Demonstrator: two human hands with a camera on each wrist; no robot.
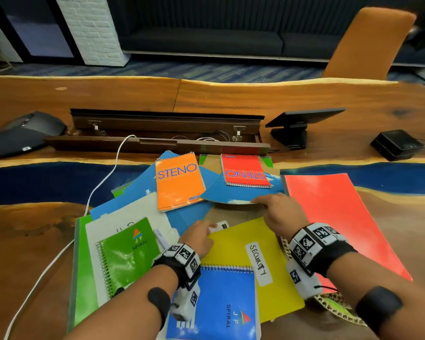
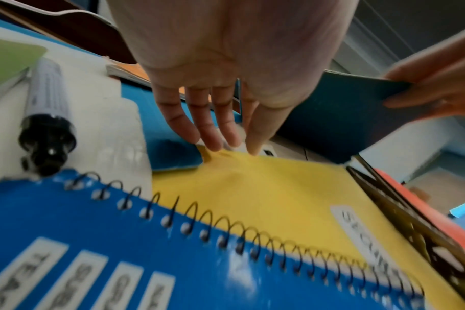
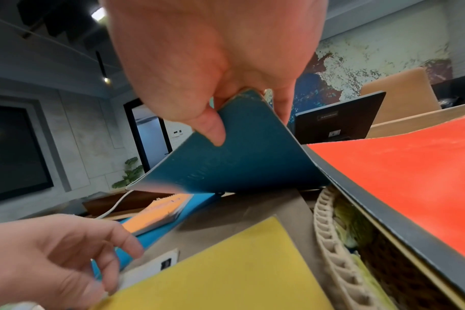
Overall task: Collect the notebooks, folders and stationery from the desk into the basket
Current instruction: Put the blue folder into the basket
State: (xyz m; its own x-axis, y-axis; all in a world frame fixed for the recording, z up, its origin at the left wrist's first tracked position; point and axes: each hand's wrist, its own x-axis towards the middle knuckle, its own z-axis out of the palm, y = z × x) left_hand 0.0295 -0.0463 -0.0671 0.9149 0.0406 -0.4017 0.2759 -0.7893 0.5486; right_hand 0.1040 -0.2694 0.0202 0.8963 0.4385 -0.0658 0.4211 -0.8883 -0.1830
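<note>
Blue spiral pad [image 1: 221, 305]: nearest, lying on the yellow folder's near part; not yet collected.
Green spiral pad [image 1: 129, 253]: near left, on a white folder [image 1: 101, 241] and green folder [image 1: 80, 278]; marker [image 2: 47, 109] beside it on the white sheet.
Yellow folder [image 1: 241, 244]: flat under the left hand, labelled SECURITY, overlapping the basket rim; likely pinned down so the pile stays put while the other hand lifts.
Left hand [image 1: 198, 238]: grip spread, fingers [image 2: 213, 134] straight, tips touching the folder's far edge beside a small white card [image 1: 220, 227]; holding nothing.
Basket [image 3: 332, 241]: woven rim showing between the yellow and red folders, mostly buried under them, with something green inside; judged awkward to load until uncovered.
Red folder [image 1: 339, 217]: right, lying across the basket's top, near edge propped on the rim.
Right hand [image 1: 280, 212]: grip pinching the near edge of the blue folder [image 1: 241, 192], thumb beneath, fingers on top.
Blue folder: near edge raised off the counter [image 1: 402, 229], far part down; red steno pad [image 1: 245, 171] riding on it, so could slide off if tilted more.
Orange steno pad [image 1: 179, 181]: centre, on other blue folders [image 1: 138, 190].
Farther: white cable [image 1: 101, 182], open cable hatch [image 1: 167, 128], small screen [image 1: 302, 123], conference phone [image 1: 22, 133], black box [image 1: 396, 144], orange chair [image 1: 368, 42].
Progress: early, judged; nearly everything sits outside the basket.
</note>
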